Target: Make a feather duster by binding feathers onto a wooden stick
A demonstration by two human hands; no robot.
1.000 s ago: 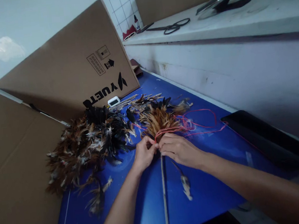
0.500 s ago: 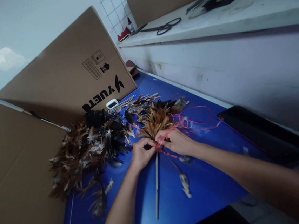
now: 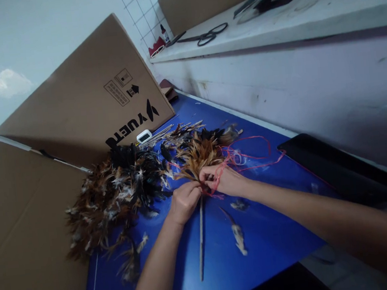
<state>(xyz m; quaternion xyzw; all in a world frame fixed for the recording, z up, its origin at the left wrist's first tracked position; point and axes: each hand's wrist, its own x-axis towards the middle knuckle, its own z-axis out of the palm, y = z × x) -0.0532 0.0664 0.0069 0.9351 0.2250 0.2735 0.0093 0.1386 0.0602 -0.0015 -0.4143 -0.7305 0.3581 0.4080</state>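
Where your hands meet over the blue table (image 3: 274, 242), your left hand (image 3: 184, 202) is clenched around the top of a thin wooden stick (image 3: 201, 244), just below a tuft of brown feathers (image 3: 196, 156) bound to it. Your right hand (image 3: 222, 182) touches the left, its fingers pinching red string (image 3: 249, 155) that wraps over your knuckles and trails off in loose loops to the right. The stick runs back toward you, lying on the table. Left of your hands sits a big pile of dark feathers (image 3: 116, 193); one loose feather (image 3: 239, 241) lies beside the stick. Cardboard boxes (image 3: 83, 105) stand behind, and scissors (image 3: 208, 35) rest on the upper shelf.
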